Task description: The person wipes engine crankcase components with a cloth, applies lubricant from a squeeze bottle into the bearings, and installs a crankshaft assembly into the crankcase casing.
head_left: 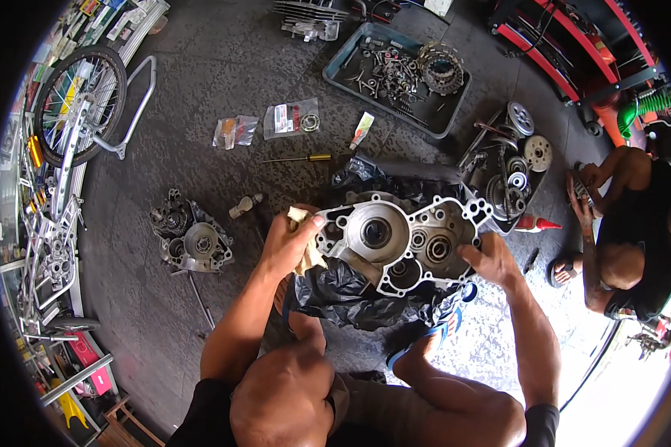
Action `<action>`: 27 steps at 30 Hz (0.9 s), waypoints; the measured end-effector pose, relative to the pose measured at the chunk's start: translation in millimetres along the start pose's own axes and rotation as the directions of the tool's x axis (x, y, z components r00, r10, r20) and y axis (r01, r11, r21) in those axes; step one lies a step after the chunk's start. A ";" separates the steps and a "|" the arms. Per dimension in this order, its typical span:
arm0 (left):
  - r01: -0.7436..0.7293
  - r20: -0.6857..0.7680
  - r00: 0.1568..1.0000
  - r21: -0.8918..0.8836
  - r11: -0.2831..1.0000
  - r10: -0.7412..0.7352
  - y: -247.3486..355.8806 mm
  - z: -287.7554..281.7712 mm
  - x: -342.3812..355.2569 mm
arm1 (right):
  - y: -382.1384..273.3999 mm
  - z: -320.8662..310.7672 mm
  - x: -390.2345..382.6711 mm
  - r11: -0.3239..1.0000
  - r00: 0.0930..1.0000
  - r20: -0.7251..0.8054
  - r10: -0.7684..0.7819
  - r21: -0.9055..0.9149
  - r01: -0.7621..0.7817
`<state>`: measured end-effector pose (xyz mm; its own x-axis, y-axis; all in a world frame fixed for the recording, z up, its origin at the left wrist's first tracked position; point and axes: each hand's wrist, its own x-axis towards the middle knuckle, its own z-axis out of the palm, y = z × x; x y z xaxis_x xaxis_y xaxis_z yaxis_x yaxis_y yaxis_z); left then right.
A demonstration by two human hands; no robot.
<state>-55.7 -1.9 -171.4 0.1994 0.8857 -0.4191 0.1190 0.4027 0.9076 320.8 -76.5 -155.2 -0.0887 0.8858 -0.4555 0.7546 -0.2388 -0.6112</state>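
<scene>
Between my hands is a silver engine crankcase half [378, 264], its open inner face turned up, with a large round bore and several bearings. My left hand [282, 246] is closed on its left end, a cream cloth [310, 257] pressed under the fingers. At the opposite end my right hand [493, 259] grips the edge, with the thumb over the inner side and the other fingers hidden below. Black plastic sheeting [358, 302] lies crumpled beneath the casting. Whether the casting rests on it or hangs just above, I cannot tell.
Another crankcase half [201, 240] lies left on the floor. Beyond my hands are a yellow-handled screwdriver [319, 157], a bagged bearing [310, 122], a tube [361, 130] and a tray [339, 83] of small parts. Gears [517, 179] fill a container at right, near a crouching person [637, 223].
</scene>
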 end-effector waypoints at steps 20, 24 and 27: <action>0.115 0.061 0.992 -0.092 0.989 -0.110 -38.2 -8.7 -2.2 | -3.3 13.0 17.7 0.980 0.968 -0.161 0.193 0.074 -0.183; 0.058 0.035 0.998 0.048 0.997 -0.059 -17.2 -0.2 10.1 | -6.9 24.7 -12.0 0.966 0.942 -0.252 0.222 0.191 -0.176; 0.044 0.127 0.990 0.170 0.984 -0.066 9.4 6.9 31.0 | -9.4 44.9 -31.8 0.963 0.885 -0.398 0.240 0.215 -0.165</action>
<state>-41.7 27.8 -176.0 0.3133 0.8205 -0.4781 0.2917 0.3959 0.8707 287.4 -120.3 -164.0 0.3616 0.8853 -0.2923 0.6014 -0.4611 -0.6525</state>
